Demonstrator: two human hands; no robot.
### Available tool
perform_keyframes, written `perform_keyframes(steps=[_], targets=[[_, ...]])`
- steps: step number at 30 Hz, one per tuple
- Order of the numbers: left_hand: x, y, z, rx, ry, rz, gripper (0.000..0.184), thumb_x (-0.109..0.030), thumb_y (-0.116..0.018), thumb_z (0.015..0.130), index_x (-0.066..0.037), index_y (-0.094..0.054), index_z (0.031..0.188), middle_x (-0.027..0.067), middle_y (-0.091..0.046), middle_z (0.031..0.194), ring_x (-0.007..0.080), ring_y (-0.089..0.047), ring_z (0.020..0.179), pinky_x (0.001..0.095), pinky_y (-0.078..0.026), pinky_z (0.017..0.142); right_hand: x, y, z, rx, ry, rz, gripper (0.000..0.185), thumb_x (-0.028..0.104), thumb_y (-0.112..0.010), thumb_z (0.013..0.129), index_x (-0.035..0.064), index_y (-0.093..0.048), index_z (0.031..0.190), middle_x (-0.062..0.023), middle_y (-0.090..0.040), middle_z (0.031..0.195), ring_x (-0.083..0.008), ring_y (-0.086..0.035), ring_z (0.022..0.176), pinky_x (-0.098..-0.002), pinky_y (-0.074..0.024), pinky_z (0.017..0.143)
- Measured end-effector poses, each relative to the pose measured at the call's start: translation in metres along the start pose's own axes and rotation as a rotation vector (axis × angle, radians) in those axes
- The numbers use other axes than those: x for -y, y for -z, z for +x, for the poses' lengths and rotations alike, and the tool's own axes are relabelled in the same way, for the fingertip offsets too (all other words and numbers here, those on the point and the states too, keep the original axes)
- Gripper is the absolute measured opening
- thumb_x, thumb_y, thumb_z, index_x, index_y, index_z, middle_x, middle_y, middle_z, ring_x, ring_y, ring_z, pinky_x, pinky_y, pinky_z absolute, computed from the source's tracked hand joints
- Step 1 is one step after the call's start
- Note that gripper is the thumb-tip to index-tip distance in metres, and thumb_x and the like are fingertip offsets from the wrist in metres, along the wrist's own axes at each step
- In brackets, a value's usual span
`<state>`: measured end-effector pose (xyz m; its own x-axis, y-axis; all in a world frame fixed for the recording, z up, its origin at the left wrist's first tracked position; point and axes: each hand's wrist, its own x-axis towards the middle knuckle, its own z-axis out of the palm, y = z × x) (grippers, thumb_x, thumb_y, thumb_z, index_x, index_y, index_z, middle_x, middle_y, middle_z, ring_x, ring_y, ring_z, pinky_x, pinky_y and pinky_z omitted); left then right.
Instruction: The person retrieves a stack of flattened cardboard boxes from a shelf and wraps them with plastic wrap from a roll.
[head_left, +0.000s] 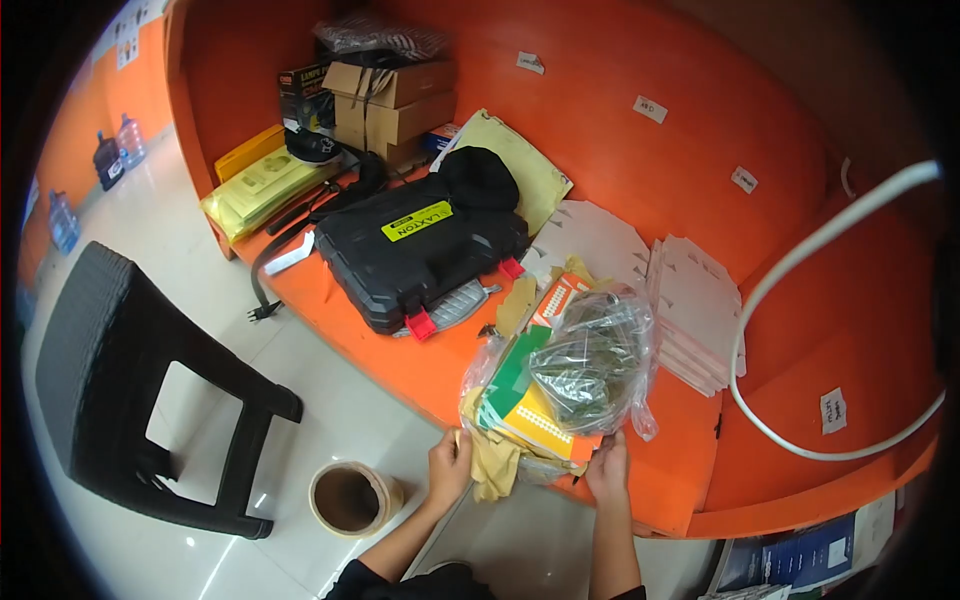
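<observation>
Head view — worn high, facing forward and steeply down.
Very wide, edges bowed, corners dark. Wearer's left hand (452, 468) and right hand (607, 470) near the lens, around 6 o'clock. Orange bench (440, 368) slants from 10 toward 5 — black chair (92, 345) at 8 o'clock, cardboard boxes (395, 115) farther off at 11.

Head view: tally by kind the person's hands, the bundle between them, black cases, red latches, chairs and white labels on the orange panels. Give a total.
Hands (left hand, right hand): 2
Bundle: 1
Black case: 1
Red latches: 2
Chair: 1
White labels: 4
Total: 11
</observation>
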<state>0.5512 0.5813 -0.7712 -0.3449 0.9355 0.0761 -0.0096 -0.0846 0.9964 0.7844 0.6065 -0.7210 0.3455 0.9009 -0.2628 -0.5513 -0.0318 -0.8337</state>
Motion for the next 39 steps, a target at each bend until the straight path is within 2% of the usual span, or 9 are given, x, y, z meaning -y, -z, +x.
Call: perform_keyframes(steps=[3,5,9,12,18,24,27,32,39], targets=[[-0.026,0.003,-0.003,-0.026,-0.076,0.098,0.014,-0.012,-0.047,0.086,0.001,-0.048,0.089,0.0081,-0.054,0.077,0.0149,-0.049,0.065,0.0286,-0.041,0.061,-0.009,-0.005,0.006,-0.015,-0.200,-0.060,0.043,0.033,-0.030,0.094,0.0041,-0.036,0.125,-0.0114,-0.047,0.119,-0.0247,-0.047,0.109,-0.0370,-0.0392,0.094],[-0.025,0.004,0.002,-0.051,-0.184,-0.017,0.038,-0.012,-0.052,0.083,0.003,-0.038,0.114,0.0145,-0.046,0.113,0.0210,-0.047,0.098,0.0305,-0.038,0.086,-0.014,-0.004,0.010,-0.050,-0.262,-0.109,0.046,0.036,-0.028,0.093,0.0038,-0.036,0.125,-0.0117,-0.046,0.122,-0.0257,-0.047,0.110,-0.0378,-0.0410,0.092],[-0.031,-0.009,0.022,0.077,-0.158,-0.206,0.052,-0.015,-0.057,0.081,0.003,-0.033,0.124,0.0195,-0.042,0.119,0.0281,-0.042,0.111,0.0358,-0.032,0.094,-0.015,0.004,0.034,0.062,-0.144,-0.072,0.053,0.045,-0.033,0.090,0.0047,-0.038,0.124,-0.0091,-0.044,0.125,-0.0262,-0.044,0.113,-0.0445,-0.0384,0.093],[-0.044,-0.007,0.023,0.152,-0.325,0.130,0.064,-0.021,-0.062,0.078,0.003,-0.030,0.128,0.0225,-0.038,0.125,0.0335,-0.035,0.119,0.0392,-0.026,0.100,-0.011,-0.003,0.050,0.109,0.035,-0.089,0.060,0.052,-0.034,0.088,0.0075,-0.035,0.128,-0.0085,-0.041,0.129,-0.0271,-0.041,0.116,-0.0445,-0.0369,0.095],[-0.041,-0.006,0.019,0.182,-0.362,0.112,0.081,-0.028,-0.073,0.066,0.003,-0.031,0.127,0.0216,-0.034,0.127,0.0352,-0.034,0.118,0.0405,-0.028,0.099,-0.006,-0.017,0.032,0.299,-0.141,0.015,0.066,0.058,-0.033,0.086,0.0100,-0.031,0.131,-0.0080,-0.037,0.133,-0.0280,-0.038,0.119,-0.0449,-0.0347,0.097],[-0.042,-0.001,0.024,-0.045,-0.349,0.104,0.086,-0.029,-0.076,0.062,0.003,-0.029,0.127,0.0206,-0.036,0.122,0.0344,-0.036,0.114,0.0400,-0.030,0.096,-0.027,-0.038,0.039,0.159,-0.180,-0.137,0.071,0.061,-0.029,0.085,0.0096,-0.027,0.133,-0.0065,-0.034,0.135,-0.0272,-0.035,0.122,-0.0462,-0.0343,0.097],[-0.043,0.000,0.029,-0.089,-0.356,0.165,0.085,-0.029,-0.075,0.064,0.003,-0.028,0.126,0.0199,-0.035,0.120,0.0340,-0.036,0.113,0.0402,-0.029,0.096,-0.028,-0.057,0.048,-0.065,-0.378,-0.112,0.069,0.059,-0.034,0.085,0.0092,-0.028,0.132,-0.0072,-0.036,0.133,-0.0266,-0.036,0.120,-0.0461,-0.0350,0.096],[-0.032,-0.001,0.038,-0.170,-0.337,0.155,0.083,-0.033,-0.070,0.069,0.002,-0.026,0.129,0.0191,-0.032,0.124,0.0326,-0.031,0.117,0.0414,-0.023,0.099,-0.046,-0.057,0.058,0.284,-0.221,-0.067,0.052,0.043,-0.045,0.088,0.0086,-0.035,0.126,-0.0064,-0.045,0.122,-0.0218,-0.042,0.113,-0.0398,-0.0347,0.096],[-0.026,-0.008,0.027,-0.195,-0.402,0.209,0.070,-0.033,-0.054,0.083,0.002,-0.020,0.133,0.0181,-0.024,0.135,0.0292,-0.021,0.127,0.0393,-0.015,0.105,0.005,0.022,0.090,0.194,0.099,-0.421,0.029,0.007,-0.046,0.086,0.0031,-0.046,0.115,-0.0066,-0.051,0.110,-0.0158,-0.047,0.106,-0.0292,-0.0394,0.090]])
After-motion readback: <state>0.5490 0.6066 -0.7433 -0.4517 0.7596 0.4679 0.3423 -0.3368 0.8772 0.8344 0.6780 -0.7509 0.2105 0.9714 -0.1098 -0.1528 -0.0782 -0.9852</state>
